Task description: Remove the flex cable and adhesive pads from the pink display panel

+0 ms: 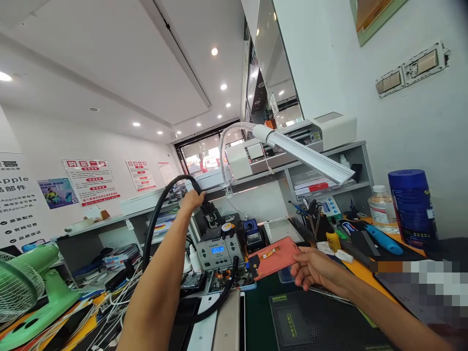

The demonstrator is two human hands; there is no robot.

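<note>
Right now the left hand (pixel 193 199) is stretched far out and wrapped around the top of a thick black hose (pixel 158 214) — its grip is shut on that hose, just above the grey station box (pixel 218 249). The hose bends up in a big arch from the hand, drops down on the left side, then curls along the tabletop (pixel 369 277) and back up to the front of the box. One hose can be seen. The box has a small blue screen with numbers that look like 355. The right hand (pixel 315 269) holds one flat pink phone part (pixel 275 257) by its right end, fingers pinched on its edge. The pink part floats above the dark green mat (pixel 261 312), just to the right of the box. Its long side runs left to right, tilted a little up at the right, and its flat pink face looks up toward the camera. One dark tab and a thin orange strip sit on it. A long white lamp (pixel 307 156) leans over the tabletop. On the left stands one green fan (pixel 32 287). At the right are one tall blue can (pixel 411 207) and one clear bottle (pixel 382 208). Three red-and-white posters (pixel 92 181) hang on the far wall — the writing is too small to read, but one sign at the left edge shows the word "Apple".
</note>
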